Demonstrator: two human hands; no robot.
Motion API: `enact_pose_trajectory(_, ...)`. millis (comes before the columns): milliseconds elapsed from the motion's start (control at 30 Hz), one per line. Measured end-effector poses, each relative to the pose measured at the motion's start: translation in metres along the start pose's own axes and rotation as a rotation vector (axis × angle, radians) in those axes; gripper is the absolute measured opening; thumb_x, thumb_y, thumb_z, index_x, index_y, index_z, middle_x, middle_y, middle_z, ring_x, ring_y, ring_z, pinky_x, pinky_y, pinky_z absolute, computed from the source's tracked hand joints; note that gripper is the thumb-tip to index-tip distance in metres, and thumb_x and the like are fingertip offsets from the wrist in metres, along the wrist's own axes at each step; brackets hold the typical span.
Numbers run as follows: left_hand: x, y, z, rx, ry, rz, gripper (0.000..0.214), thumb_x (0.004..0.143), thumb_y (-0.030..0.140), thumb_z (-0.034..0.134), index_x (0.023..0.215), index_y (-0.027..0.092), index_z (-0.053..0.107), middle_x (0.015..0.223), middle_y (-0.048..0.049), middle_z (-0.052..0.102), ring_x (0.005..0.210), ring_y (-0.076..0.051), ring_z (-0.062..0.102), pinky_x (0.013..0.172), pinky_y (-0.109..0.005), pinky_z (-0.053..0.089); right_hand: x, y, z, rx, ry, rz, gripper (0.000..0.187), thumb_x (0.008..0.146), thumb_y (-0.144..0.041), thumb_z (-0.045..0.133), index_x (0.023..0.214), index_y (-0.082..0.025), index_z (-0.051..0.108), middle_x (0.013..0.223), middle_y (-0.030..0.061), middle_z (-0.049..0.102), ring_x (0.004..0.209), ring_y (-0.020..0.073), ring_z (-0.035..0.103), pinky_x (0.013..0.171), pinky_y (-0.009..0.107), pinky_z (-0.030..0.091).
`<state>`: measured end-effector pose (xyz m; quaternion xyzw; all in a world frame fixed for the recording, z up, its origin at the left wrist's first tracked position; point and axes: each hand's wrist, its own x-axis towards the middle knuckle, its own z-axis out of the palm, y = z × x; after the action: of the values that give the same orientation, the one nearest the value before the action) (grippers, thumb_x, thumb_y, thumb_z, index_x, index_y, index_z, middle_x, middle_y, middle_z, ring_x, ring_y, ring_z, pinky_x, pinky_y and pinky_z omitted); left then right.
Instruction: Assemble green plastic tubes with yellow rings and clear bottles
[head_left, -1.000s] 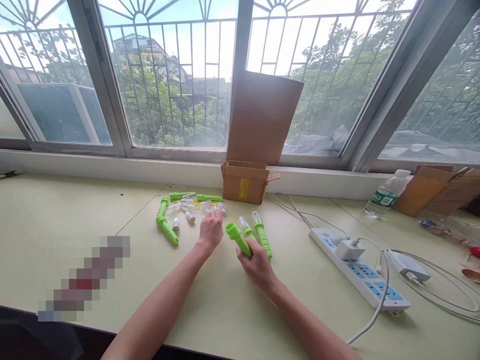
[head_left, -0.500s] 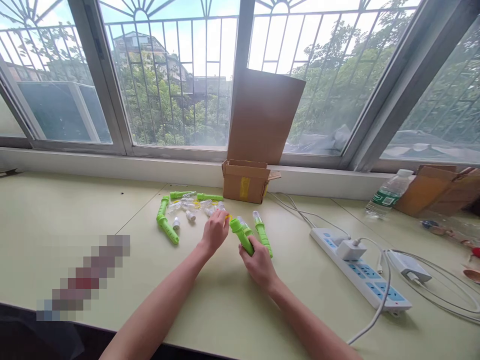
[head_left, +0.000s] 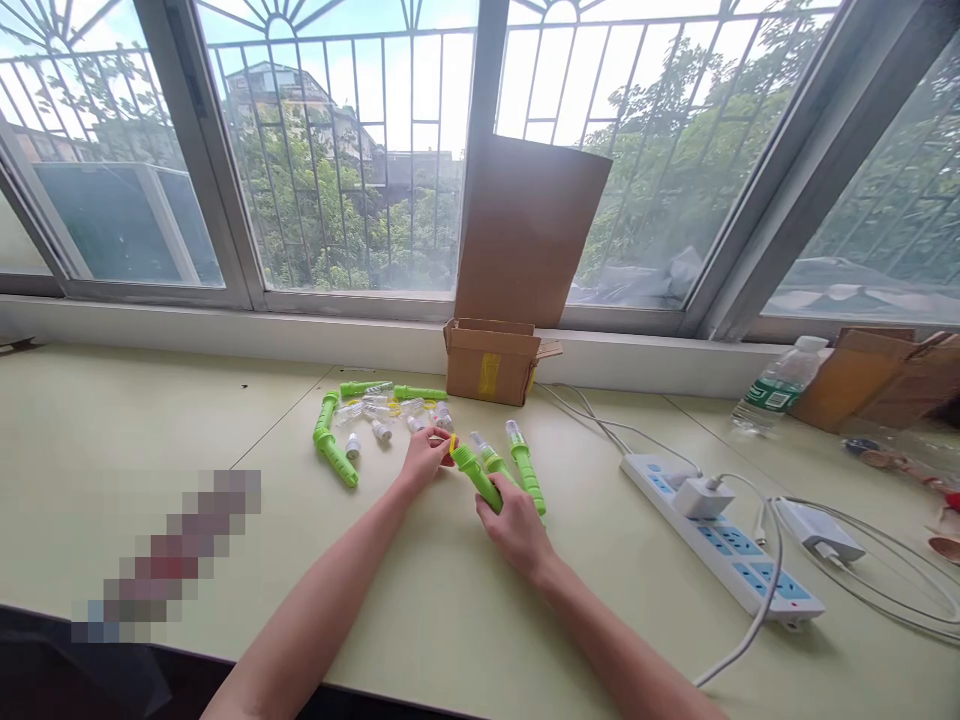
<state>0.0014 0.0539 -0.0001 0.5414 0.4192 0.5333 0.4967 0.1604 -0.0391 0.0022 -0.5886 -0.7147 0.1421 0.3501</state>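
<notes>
My right hand [head_left: 517, 528] is wrapped round a green plastic tube [head_left: 477, 478] with a threaded open end tilted up to the left. A small yellow ring [head_left: 453, 444] is pinched in the fingers of my left hand [head_left: 426, 460], right at that open end. Beside my right hand lie two green tubes with clear caps, one partly behind the held tube [head_left: 491, 458] and one further right [head_left: 529, 480]. Left of my hands are more green tubes [head_left: 335, 458], clear plastic caps [head_left: 373, 408] and several small white pieces [head_left: 382, 431].
A small cardboard box [head_left: 491, 365] stands against the windowsill. On the right are a power strip [head_left: 720, 540] with plugs and cables, a white adapter [head_left: 819, 530] and a water bottle [head_left: 780, 388]. A blurred patch [head_left: 169, 560] covers something at the left.
My left hand has brought the yellow ring to the tube's open end. The held tube has dipped slightly down and left, showing more of the capped tube behind it.
</notes>
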Motion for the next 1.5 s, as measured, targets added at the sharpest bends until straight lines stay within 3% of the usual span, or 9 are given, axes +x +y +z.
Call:
enact_pose_trajectory(300,-0.003,0.006,-0.005,-0.179,-0.134,-0.119,0.047,0.057,0.046,0.082,0.082,0.013,0.063,0.074,-0.0076,0.069,0.064,-0.016,0.063,0.059,-0.027,0.05,-0.001,-0.002,-0.001,-0.064,-0.035,0.0,0.005,0.078,-0.023,0.049,0.078,-0.022,0.053,0.065,0.0008,0.057,0.06,0.0177,0.053,0.054,0.027,0.033)
enact_pose_trajectory(633,0.001,0.006,-0.02,-0.185,-0.304,-0.172,0.044,0.059,0.042,0.082,0.091,0.013,0.072,0.085,-0.0097,0.07,0.074,-0.017,0.063,0.071,-0.031,0.05,0.0,-0.001,-0.001,-0.056,-0.03,0.007,0.01,0.079,-0.022,0.049,0.085,-0.022,0.057,0.067,0.0012,0.059,0.062,0.0184,0.055,0.054,0.027,0.033)
enact_pose_trajectory(800,-0.002,0.008,-0.019,-0.165,-0.369,-0.175,0.047,0.065,0.048,0.078,0.096,0.013,0.072,0.091,-0.0117,0.07,0.078,-0.019,0.064,0.074,-0.032,0.05,0.0,-0.002,-0.002,-0.072,-0.038,-0.002,0.009,0.079,-0.022,0.049,0.082,-0.021,0.057,0.065,0.0011,0.058,0.061,0.0181,0.055,0.055,0.028,0.034)
enact_pose_trajectory(1000,-0.007,0.016,-0.015,-0.21,-0.466,-0.232,0.044,0.069,0.041,0.076,0.102,0.014,0.069,0.094,-0.012,0.07,0.079,-0.019,0.066,0.075,-0.032,0.051,0.0,-0.002,-0.003,-0.048,-0.024,-0.035,0.016,0.081,-0.021,0.045,0.086,-0.022,0.06,0.068,0.0011,0.06,0.063,0.0184,0.056,0.056,0.028,0.036)
enact_pose_trajectory(1133,-0.009,0.02,-0.012,-0.262,-0.44,-0.258,0.041,0.068,0.04,0.076,0.098,0.015,0.064,0.09,-0.0102,0.069,0.078,-0.019,0.066,0.072,-0.031,0.053,0.0,-0.001,-0.003,-0.03,-0.021,-0.043,0.019,0.081,-0.02,0.044,0.089,-0.023,0.061,0.07,0.0016,0.061,0.065,0.0195,0.057,0.058,0.029,0.039)
enact_pose_trajectory(1333,-0.013,0.029,-0.01,-0.273,-0.46,-0.269,0.047,0.075,0.06,0.061,0.086,0.015,0.059,0.086,-0.0099,0.068,0.079,-0.021,0.067,0.068,-0.031,0.053,0.001,0.0,-0.003,-0.043,-0.024,-0.032,0.017,0.08,-0.019,0.044,0.085,-0.022,0.059,0.071,0.0019,0.061,0.064,0.0192,0.056,0.057,0.029,0.038)
enact_pose_trajectory(1500,-0.018,0.033,-0.007,-0.135,-0.465,-0.149,0.044,0.072,0.052,0.069,0.094,0.014,0.062,0.096,-0.0113,0.067,0.087,-0.021,0.064,0.072,-0.032,0.053,0.002,0.002,-0.002,-0.062,-0.032,-0.024,0.015,0.079,-0.018,0.044,0.083,-0.022,0.057,0.072,0.002,0.062,0.064,0.0192,0.056,0.057,0.028,0.037)
